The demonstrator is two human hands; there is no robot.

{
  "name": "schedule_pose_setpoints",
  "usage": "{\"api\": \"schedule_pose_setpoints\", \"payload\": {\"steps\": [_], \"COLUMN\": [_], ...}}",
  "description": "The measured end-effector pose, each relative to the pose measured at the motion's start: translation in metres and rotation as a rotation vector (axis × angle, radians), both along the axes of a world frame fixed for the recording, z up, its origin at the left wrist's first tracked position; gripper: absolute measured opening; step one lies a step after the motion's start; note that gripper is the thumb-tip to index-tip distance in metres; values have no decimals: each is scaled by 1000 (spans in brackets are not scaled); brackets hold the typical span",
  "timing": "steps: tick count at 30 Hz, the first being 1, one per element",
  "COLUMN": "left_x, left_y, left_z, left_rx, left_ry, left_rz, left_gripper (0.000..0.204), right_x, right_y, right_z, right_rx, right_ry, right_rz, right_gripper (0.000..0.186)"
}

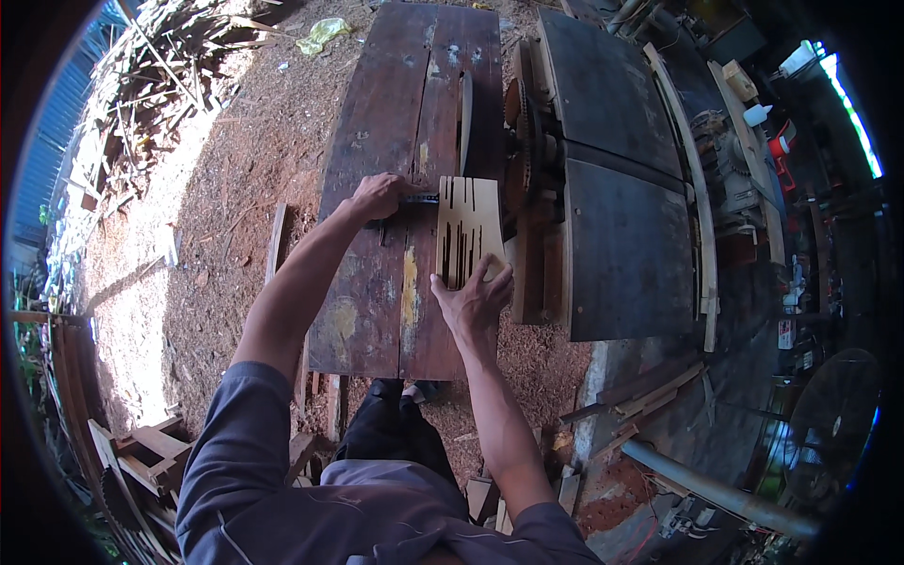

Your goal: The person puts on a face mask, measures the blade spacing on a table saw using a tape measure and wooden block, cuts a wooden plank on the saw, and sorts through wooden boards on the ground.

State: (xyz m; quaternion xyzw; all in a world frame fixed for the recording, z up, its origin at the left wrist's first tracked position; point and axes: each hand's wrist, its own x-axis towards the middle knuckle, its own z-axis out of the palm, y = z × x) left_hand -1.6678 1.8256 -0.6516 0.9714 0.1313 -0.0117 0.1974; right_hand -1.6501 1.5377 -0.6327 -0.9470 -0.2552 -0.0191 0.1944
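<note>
A pale wooden board with several long narrow slots lies over the right part of the dark red-brown wooden table. At its near right corner my right hand grips it, thumb spread to the left along the near edge. My left hand is closed over the table, left of the board. From under its fingers a dark metal strip with holes reaches to the board's left edge. The strip's other end is hidden in the hand. Beyond the board, a thin curved blade stands up from the tabletop.
Toothed round blades sit in the gap right of the table. Dark flat machine tables stand beyond them. Sawdust covers the ground, with a heap of wood scraps at far left. A pipe lies at lower right.
</note>
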Motion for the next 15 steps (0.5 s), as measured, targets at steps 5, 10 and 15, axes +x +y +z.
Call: {"api": "schedule_pose_setpoints", "payload": {"steps": [5, 10, 15], "left_x": [0, 0, 1], "left_y": [-3, -2, 0], "left_z": [5, 4, 0], "left_rx": [-9, -12, -11], "left_ry": [18, 29, 19], "left_rz": [28, 37, 41], "left_gripper": [62, 61, 58], "right_x": [1, 2, 5], "right_y": [2, 6, 10], "right_z": [-1, 0, -4], "right_rx": [1, -9, -15], "right_ry": [-45, -76, -133], "right_rz": [1, -8, -8], "right_gripper": [100, 99, 98]}}
